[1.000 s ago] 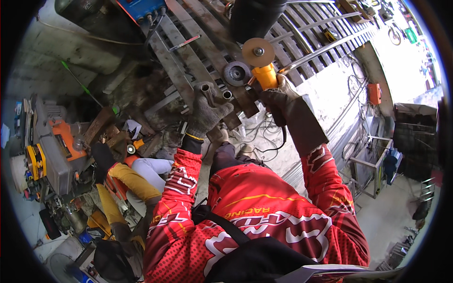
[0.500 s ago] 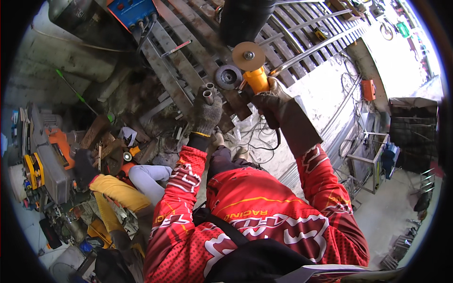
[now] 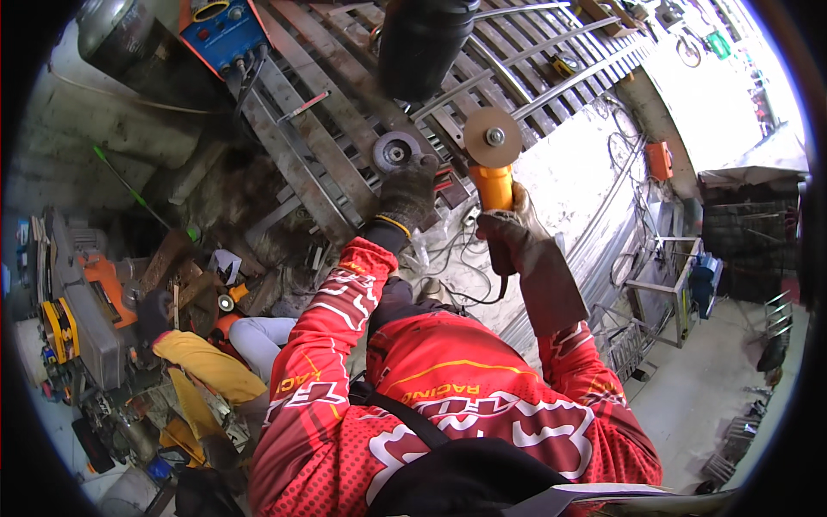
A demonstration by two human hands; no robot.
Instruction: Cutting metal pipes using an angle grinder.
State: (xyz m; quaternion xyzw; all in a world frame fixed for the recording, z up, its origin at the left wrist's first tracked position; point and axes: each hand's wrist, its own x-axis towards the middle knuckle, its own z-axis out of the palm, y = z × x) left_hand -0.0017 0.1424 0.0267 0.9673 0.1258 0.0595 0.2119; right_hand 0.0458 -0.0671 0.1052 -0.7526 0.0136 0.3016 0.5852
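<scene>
My right hand (image 3: pixel 515 234), in a leather work glove with a long brown cuff, is closed round the body of a yellow angle grinder (image 3: pixel 494 188). The grinder's thin tan cutting disc (image 3: pixel 493 138) points away from me, and a dark cord hangs below the hand. Left of it, my left hand (image 3: pixel 407 194) wears a dark grey knit glove with a yellow-edged cuff. Its fingers look curled, right beside a grey grinding disc (image 3: pixel 396 152) at the slatted metal table (image 3: pixel 327 142). What lies inside those fingers is hidden. A small red piece (image 3: pixel 443 179) shows just right of them.
A black cylinder (image 3: pixel 422 52) stands on the table, with a blue machine (image 3: pixel 226 34) at far left and metal tubes (image 3: pixel 568 82) at far right. Cables (image 3: pixel 469 258) lie on the floor. At left, a co-worker's yellow sleeve (image 3: pixel 207 366) is close to tools and a grey case (image 3: pixel 90 319).
My left hand has moved right to the grinding disc, and the two short metal tubes it held no longer show. My right hand has shifted the angle grinder slightly right and nearer me.
</scene>
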